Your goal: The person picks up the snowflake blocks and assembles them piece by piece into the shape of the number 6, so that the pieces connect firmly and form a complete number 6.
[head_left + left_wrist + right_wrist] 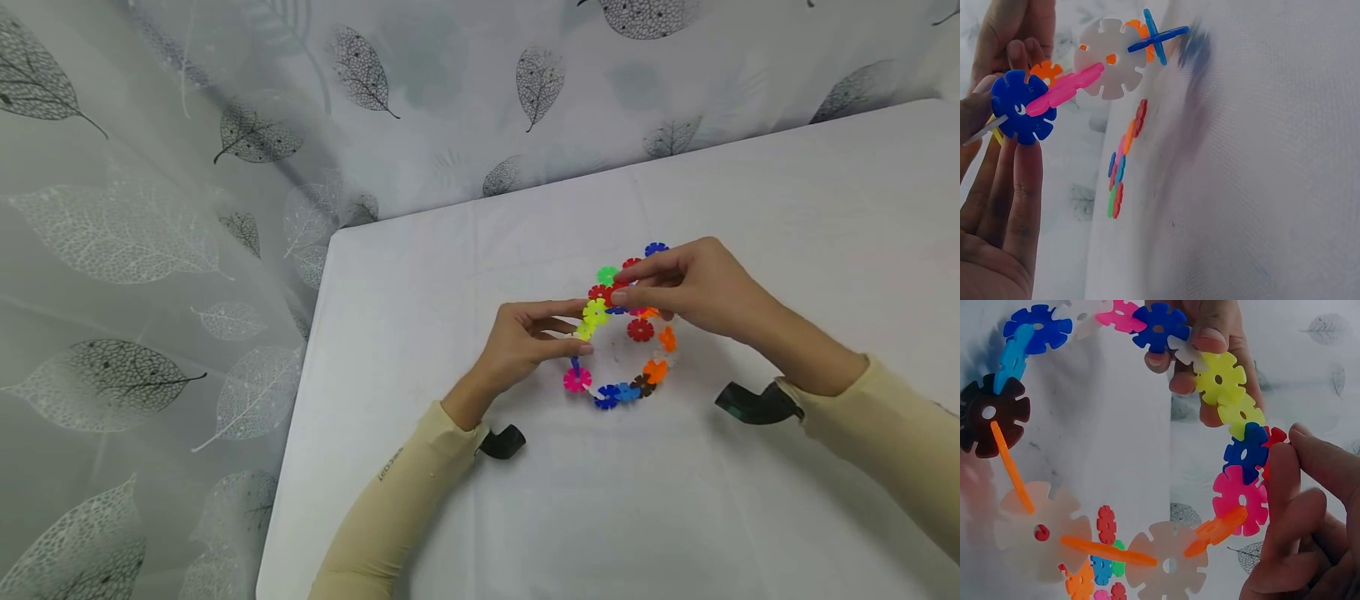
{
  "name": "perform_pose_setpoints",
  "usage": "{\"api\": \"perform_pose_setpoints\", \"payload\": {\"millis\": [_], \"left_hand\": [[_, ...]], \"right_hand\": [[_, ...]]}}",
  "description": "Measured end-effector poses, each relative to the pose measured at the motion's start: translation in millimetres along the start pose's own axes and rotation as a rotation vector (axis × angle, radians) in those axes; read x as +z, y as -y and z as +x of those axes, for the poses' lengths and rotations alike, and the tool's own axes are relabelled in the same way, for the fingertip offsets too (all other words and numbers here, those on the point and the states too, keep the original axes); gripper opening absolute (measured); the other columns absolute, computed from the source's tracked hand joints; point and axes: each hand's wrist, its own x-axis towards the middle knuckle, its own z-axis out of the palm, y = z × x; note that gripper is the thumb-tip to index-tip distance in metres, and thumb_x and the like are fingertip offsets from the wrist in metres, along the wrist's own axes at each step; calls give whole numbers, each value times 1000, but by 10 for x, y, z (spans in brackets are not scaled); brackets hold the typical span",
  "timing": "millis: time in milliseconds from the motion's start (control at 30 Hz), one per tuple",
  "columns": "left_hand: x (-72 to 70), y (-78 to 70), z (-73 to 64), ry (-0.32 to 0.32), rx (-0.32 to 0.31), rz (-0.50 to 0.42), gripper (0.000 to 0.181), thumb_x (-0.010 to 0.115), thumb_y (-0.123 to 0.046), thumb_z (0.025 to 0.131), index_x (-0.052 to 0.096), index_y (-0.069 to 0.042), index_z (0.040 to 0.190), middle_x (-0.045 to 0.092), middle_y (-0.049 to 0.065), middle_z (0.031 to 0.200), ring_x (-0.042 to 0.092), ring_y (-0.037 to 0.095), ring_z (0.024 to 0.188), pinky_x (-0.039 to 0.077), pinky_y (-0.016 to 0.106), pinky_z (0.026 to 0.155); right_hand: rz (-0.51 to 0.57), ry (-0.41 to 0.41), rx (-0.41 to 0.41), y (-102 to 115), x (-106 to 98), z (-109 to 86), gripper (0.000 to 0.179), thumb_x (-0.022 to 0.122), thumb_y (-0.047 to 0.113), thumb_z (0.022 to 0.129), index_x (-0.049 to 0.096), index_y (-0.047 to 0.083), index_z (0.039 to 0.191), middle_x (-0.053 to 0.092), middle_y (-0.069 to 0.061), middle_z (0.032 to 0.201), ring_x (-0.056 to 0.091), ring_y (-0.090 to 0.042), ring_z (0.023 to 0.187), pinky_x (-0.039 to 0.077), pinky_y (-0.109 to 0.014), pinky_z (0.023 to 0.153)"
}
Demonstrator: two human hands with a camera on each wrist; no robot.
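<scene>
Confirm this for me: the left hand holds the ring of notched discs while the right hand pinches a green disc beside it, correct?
Not quite: the right hand pinches a red disc, not a green one, as the right wrist view shows. The left hand does hold the ring of notched discs.

My chain (592,308) mixes blue, pink, yellow, orange, brown and milky white. My sleeves (408,492) are beige, the table (592,508) white, the pale-grey curtain (450,108) printed with black and white leaves (362,68).
</scene>
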Motion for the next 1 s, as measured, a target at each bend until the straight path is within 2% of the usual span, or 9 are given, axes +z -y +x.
{"api": "perform_pose_setpoints", "payload": {"millis": [200,300,433,767,900,1000], "left_hand": [[12,15,-8,-1,-35,-24,50,82,1,83,68,-3,131,71,7,123,72,23,101,58,38,87],[19,21,-14,-2,-61,-24,49,81,-1,84,68,-5,131,72,6,122,73,21,101,58,37,87],[29,29,-15,1,-79,-21,48,80,-2,86,68,-6,132,71,5,123,74,21,97,58,36,86],[63,63,-10,-2,-46,-30,47,79,-1,86,68,-5,132,71,6,124,74,23,93,58,38,86],[79,79,-12,-16,-24,-37,45,79,1,86,68,-3,130,71,6,124,75,23,94,58,39,87],[91,92,-6,-20,5,-44,44,78,3,86,68,0,128,71,7,125,75,24,95,57,41,88]], "right_hand": [[-143,20,-76,-10,-16,-16,47,82,38,86,75,10,122,65,-5,85,54,-24,71,41,-29,49],[-184,23,-115,-15,-20,-37,46,84,37,84,75,11,122,63,-7,97,54,-23,71,43,-30,49],[-174,10,-158,-28,-8,-49,44,84,31,85,75,11,122,62,-10,118,55,-23,71,45,-29,51],[-28,-1,-138,-96,30,-37,44,84,27,86,72,10,125,71,-10,96,55,-25,53,38,-28,45],[-51,-36,-163,-143,59,-46,43,84,29,86,74,9,122,59,-7,65,48,-21,49,34,-28,42],[-50,-62,-199,-169,89,-50,40,84,29,86,75,8,120,52,-3,58,46,-20,48,32,-28,41]]}}
